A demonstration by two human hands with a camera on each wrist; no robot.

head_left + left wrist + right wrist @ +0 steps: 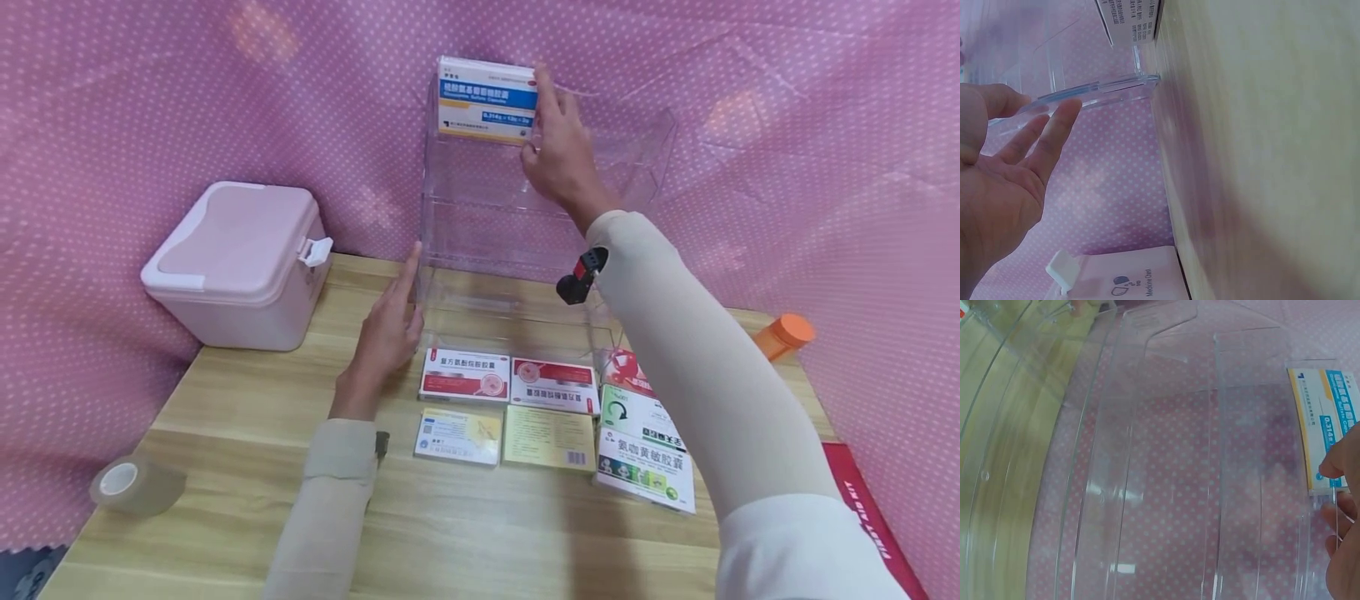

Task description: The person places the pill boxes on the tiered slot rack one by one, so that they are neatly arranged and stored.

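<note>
The desk (247, 417) carried a clear rack (525, 217) at its far edge. A pink case (240, 262) marked "Medicine Chest" sat at the far left corner. A white-and-blue box (487, 98) printed "0.314g" stood on the rack's top tier, right hand (558, 154) raised, fingers pinching its end. The left hand (386, 329) lay flat against the rack's side, fingers straight, pressed together.
</note>
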